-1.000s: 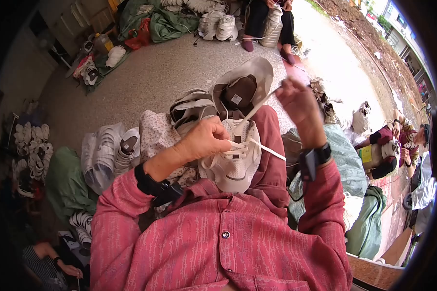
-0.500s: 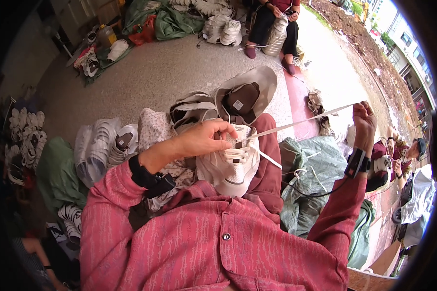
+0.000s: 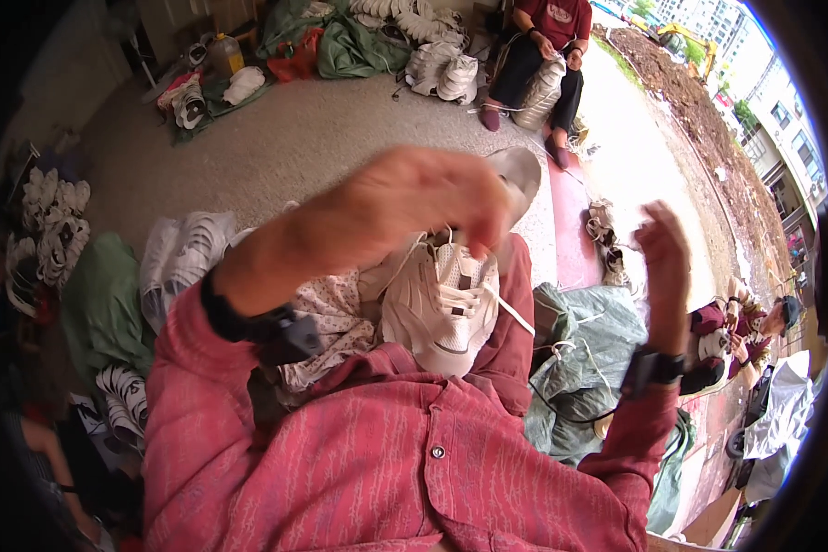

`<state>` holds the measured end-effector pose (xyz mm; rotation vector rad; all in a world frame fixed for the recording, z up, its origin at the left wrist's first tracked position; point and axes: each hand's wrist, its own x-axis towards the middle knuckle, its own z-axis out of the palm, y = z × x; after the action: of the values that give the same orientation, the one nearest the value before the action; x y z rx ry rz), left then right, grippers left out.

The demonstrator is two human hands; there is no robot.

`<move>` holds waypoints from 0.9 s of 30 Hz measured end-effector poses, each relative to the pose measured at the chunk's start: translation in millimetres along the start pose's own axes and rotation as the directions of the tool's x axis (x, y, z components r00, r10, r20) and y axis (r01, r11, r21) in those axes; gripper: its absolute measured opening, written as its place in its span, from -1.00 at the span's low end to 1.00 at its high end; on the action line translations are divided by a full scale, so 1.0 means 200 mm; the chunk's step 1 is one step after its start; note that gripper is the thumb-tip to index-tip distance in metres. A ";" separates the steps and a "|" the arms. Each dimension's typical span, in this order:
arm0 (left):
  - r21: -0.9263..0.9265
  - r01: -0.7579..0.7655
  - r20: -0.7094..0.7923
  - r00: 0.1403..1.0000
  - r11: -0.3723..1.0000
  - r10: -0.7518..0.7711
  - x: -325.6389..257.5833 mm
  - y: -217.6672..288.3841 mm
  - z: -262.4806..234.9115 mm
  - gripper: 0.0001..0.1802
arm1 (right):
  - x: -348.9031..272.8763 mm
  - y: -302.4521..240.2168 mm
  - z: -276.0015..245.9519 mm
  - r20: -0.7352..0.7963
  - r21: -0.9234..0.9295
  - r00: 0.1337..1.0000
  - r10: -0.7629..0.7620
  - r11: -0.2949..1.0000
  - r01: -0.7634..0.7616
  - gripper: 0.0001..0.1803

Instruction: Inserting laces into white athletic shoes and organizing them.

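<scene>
Lace (image 3: 511, 310) slack now: right hand (image 3: 664, 258), open and empty, has let go; left hand (image 3: 405, 207) pinches it at the white sneaker (image 3: 442, 308) on the lap.

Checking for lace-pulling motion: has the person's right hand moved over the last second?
Yes. The right hand first swung out to the right, away from the white shoe on the lap, and now sits a little nearer it, level with the shoe, fingers loosely curled.
</scene>
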<state>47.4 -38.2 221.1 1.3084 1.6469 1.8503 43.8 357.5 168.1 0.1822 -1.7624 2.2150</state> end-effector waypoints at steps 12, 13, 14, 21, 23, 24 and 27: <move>-0.417 -0.525 -0.675 0.725 0.742 0.134 -0.84 0.31 -0.29 -0.78 | -0.48 0.33 0.32 0.381 -0.705 0.639 0.668 0.657 -0.267 -0.72; -0.429 -0.558 -0.703 0.700 0.711 0.125 -0.91 0.30 -0.30 -0.81 | -0.50 0.33 0.28 0.395 -0.632 0.673 0.625 0.717 -0.294 -0.71; -0.403 -0.572 -0.733 0.669 0.715 0.122 -0.97 0.29 -0.30 -0.87 | -0.52 0.32 0.24 0.388 -0.624 0.679 0.623 0.720 -0.304 -0.71; -0.139 -0.255 -0.774 0.630 0.957 0.055 -1.05 0.21 -0.30 -0.76 | -0.62 0.26 -0.09 0.045 0.515 0.986 0.160 0.842 -0.160 -0.69; 0.079 0.091 -0.852 0.523 0.993 0.020 -0.91 0.14 -0.23 -0.68 | -0.64 0.26 -0.30 0.010 0.714 0.993 0.118 0.694 -0.090 -0.68; 0.101 0.162 -0.813 0.582 0.982 -0.013 -0.85 0.10 -0.21 -0.69 | -0.65 0.24 -0.36 0.020 0.788 1.000 0.017 0.615 -0.026 -0.71; 0.177 0.365 -0.741 0.661 0.914 -0.120 -0.65 -0.04 -0.12 -0.73 | -0.70 0.14 -0.50 -0.093 0.833 0.995 -0.026 0.545 0.092 -0.80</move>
<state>92.7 -148.7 164.7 0.3536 2.4483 2.1190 176.0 426.4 79.3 0.3499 -0.4732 2.7779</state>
